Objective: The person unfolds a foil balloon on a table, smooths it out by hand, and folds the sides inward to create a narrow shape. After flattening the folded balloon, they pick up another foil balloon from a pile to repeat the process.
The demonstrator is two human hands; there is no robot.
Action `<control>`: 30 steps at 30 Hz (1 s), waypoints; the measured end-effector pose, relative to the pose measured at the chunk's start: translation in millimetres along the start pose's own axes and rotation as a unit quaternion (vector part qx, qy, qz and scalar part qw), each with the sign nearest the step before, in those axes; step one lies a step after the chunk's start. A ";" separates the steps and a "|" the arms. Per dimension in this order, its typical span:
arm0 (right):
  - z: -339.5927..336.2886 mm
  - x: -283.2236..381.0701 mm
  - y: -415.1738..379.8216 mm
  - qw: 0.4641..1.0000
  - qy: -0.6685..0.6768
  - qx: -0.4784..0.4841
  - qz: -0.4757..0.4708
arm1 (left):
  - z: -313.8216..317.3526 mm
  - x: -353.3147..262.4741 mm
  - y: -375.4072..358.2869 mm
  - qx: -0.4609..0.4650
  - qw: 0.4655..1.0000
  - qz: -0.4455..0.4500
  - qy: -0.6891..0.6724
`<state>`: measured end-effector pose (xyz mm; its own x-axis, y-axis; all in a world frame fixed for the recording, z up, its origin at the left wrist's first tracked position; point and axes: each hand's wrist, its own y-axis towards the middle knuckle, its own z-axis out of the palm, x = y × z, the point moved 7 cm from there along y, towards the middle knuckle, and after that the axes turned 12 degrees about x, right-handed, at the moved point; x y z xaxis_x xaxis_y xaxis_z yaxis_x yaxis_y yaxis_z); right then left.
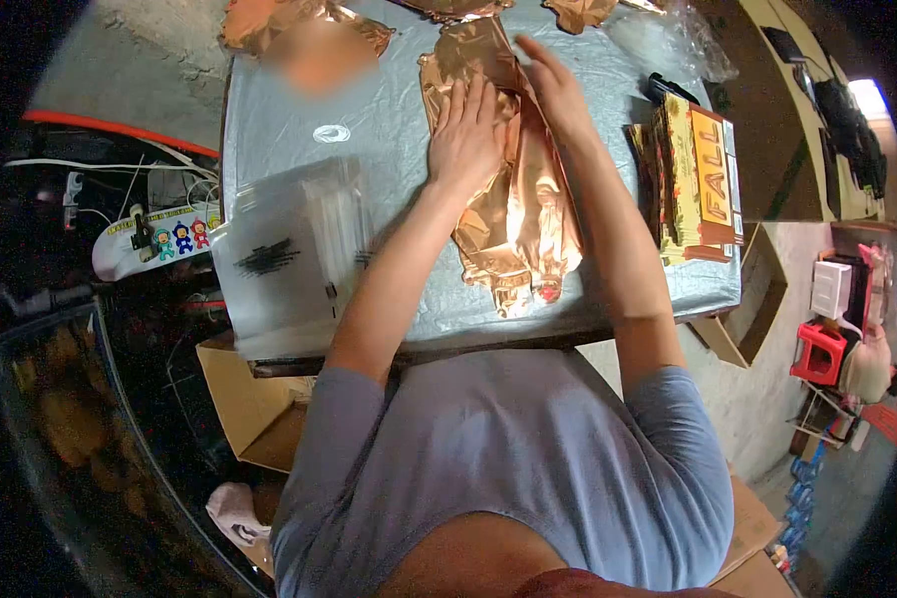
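A flat, deflated copper-coloured foil balloon (523,224) lies lengthwise on the covered table, creased and shiny. My left hand (467,135) is spread on its upper part, palm down with the fingers pointing away from me. Along the balloon's upper right edge is my right hand (556,92), its fingers stretched out and nothing gripped in them. The foil between the two hands is folded lengthwise. More copper foil pieces (354,35) lie at the far edge of the table.
Clear plastic bags (304,239) lie at the table's left. On the right stands a stack of printed "FALL" packages (703,184), with a black object (663,88) behind it. Crumpled clear plastic (673,40) is at the far right; a cardboard box (254,404) sits below left.
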<state>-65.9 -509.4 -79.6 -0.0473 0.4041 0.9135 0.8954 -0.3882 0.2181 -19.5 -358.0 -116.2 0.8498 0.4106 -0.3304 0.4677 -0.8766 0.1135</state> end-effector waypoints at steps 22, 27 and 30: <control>53.3 12.4 -75.9 0.918 -0.388 0.082 -0.024 | 2.4 1.1 -2.1 0.014 1.000 -0.011 -0.008; 58.8 11.2 -75.6 0.911 -0.404 0.073 -0.028 | 1.0 3.2 -0.9 0.021 1.000 -0.009 -0.015; 58.7 7.8 -76.2 0.906 -0.416 0.077 -0.027 | 0.3 4.3 -0.3 0.024 0.999 -0.007 -0.043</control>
<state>-108.5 -428.1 -109.2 0.1993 0.9285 0.3132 0.9560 -0.2545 0.1459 -16.0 -356.1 -118.0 0.8179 0.4016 -0.4120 0.4656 -0.8827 0.0639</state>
